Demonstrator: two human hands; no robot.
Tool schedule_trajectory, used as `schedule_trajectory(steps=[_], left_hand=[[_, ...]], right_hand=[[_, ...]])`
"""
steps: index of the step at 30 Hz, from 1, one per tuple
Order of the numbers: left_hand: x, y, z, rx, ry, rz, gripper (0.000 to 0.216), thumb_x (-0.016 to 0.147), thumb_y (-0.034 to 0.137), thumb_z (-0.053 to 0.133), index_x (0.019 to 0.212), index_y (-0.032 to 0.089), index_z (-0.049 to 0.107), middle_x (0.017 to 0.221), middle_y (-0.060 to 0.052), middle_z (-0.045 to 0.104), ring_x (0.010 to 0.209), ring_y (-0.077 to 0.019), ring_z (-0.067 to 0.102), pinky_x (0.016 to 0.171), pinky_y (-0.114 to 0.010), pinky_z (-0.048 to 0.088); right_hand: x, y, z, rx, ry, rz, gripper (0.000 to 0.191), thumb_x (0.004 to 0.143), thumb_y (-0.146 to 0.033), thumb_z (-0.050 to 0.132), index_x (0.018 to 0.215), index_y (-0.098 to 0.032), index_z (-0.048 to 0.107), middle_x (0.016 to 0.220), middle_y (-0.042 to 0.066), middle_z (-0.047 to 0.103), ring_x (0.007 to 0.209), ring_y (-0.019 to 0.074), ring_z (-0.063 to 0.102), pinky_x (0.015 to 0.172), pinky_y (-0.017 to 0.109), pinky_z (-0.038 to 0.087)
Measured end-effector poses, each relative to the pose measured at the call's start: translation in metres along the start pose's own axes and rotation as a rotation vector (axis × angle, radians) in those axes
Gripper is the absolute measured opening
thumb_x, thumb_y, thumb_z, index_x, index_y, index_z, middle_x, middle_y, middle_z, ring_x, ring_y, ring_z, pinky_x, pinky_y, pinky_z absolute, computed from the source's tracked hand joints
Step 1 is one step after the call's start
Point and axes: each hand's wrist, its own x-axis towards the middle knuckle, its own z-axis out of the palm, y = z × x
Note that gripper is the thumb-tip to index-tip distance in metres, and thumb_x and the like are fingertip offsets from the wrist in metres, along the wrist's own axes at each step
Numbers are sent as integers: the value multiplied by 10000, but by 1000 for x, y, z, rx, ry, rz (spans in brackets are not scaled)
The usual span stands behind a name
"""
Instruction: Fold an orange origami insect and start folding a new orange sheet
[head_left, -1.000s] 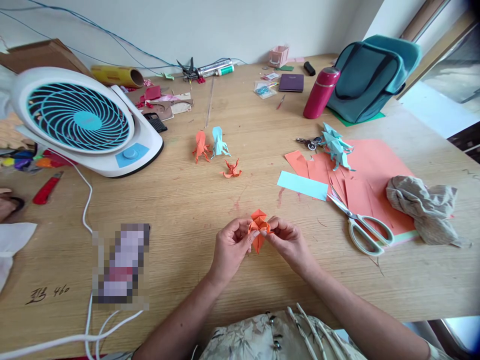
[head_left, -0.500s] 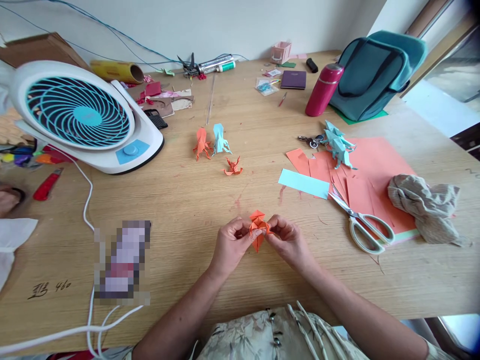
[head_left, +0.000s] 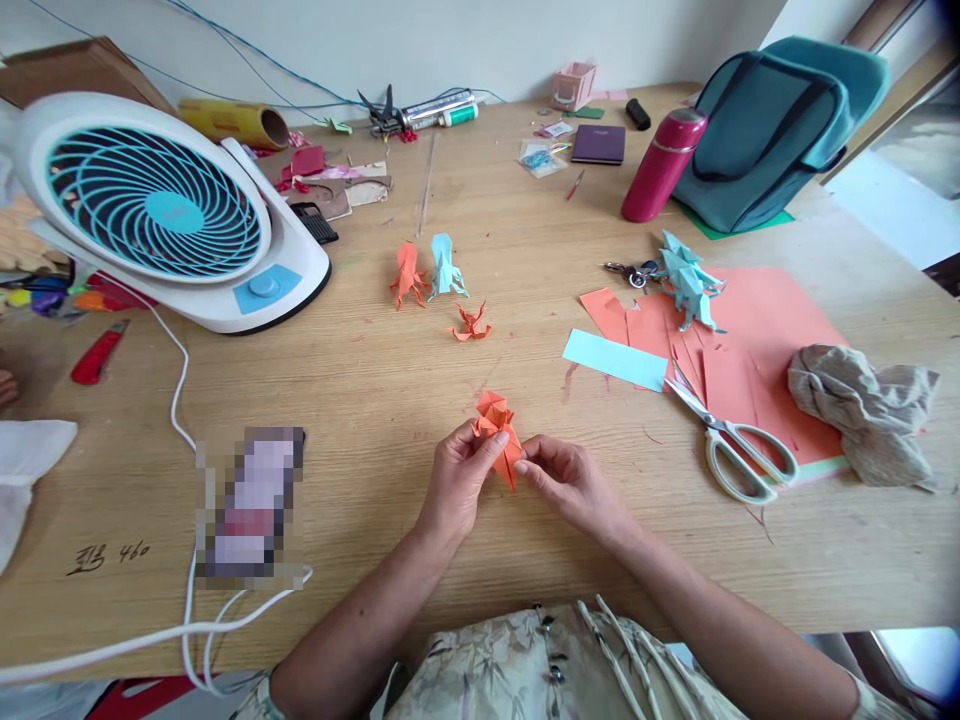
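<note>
An orange origami figure (head_left: 496, 425), with folded points at top and bottom, is held above the wooden table in front of me. My left hand (head_left: 461, 480) pinches it from the left, thumb across its front. At its lower right edge, my right hand (head_left: 566, 482) pinches the paper between thumb and forefinger. Beyond the hands lie a small orange folded piece (head_left: 471, 323), an orange origami figure with legs (head_left: 407, 274) and a light blue one (head_left: 445, 266). A light blue paper strip (head_left: 615, 358) lies to the right.
White-handled scissors (head_left: 739, 455) rest on orange paper sheets (head_left: 780, 310) at right, beside a crumpled cloth (head_left: 862, 410) and blue folded figures (head_left: 688, 283). A fan (head_left: 172, 215), red cutter (head_left: 100, 352), blurred phone (head_left: 255, 500) and white cable (head_left: 120, 640) are at left. Behind stand a bottle (head_left: 664, 165) and teal bag (head_left: 772, 140).
The orange figure has shifted slightly left and tilted with my left hand. My right hand has moved from its upper right part to its lower right edge. The camera view has shifted a little.
</note>
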Motion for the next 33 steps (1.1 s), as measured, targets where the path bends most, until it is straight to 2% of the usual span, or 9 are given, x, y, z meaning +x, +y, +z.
schedule_trajectory(steps=[5, 10, 16, 20, 27, 30, 33], left_hand=[[-4, -2, 4, -5, -17, -40, 364, 750, 461, 766, 692, 168, 558, 656, 35, 514, 590, -82, 432, 564, -219, 377], [-6, -4, 5, -18, -44, -50, 372, 752, 425, 781, 667, 176, 518, 655, 40, 502, 596, -84, 449, 550, -208, 368], [2, 2, -1, 18, -8, 16, 324, 744, 385, 796, 658, 165, 574, 640, 39, 504, 586, -77, 401, 542, -210, 334], [8, 5, -5, -29, 36, -21, 340, 702, 404, 823, 669, 163, 585, 630, 41, 509, 570, -72, 381, 511, -204, 300], [9, 3, -7, -50, 19, -80, 366, 688, 407, 834, 665, 153, 571, 618, 53, 494, 554, -55, 372, 497, -189, 283], [10, 6, -8, -76, 41, -110, 378, 665, 415, 848, 680, 150, 579, 613, 57, 487, 539, -48, 364, 484, -183, 273], [12, 12, -9, -144, 40, -168, 413, 615, 418, 873, 667, 149, 564, 597, 69, 457, 509, -35, 319, 457, -175, 239]], right_hand=[[-1, -3, 5, -42, -36, -15, 406, 886, -533, 620, 702, -172, 587, 637, -18, 506, 602, 123, 428, 562, 256, 334], [0, 1, 5, -106, -33, 9, 424, 883, -511, 629, 644, -184, 503, 606, -36, 430, 568, 105, 355, 526, 252, 274], [-3, 0, 1, -216, -57, 5, 393, 946, -448, 558, 679, -163, 605, 611, -9, 586, 544, 104, 439, 520, 240, 302], [-6, 2, -1, -242, -80, -22, 339, 948, -392, 575, 708, -161, 637, 649, -2, 651, 564, 104, 499, 539, 229, 331], [-10, -7, -2, -255, -135, -31, 328, 950, -355, 574, 681, -169, 596, 607, -15, 620, 534, 95, 492, 517, 219, 336], [-12, -12, -4, -255, -176, -82, 334, 958, -346, 572, 671, -175, 586, 597, -15, 605, 534, 97, 507, 528, 220, 367], [-12, -12, -8, -293, -51, -237, 252, 962, -285, 576, 730, -188, 573, 654, -12, 590, 598, 111, 537, 587, 234, 418]])
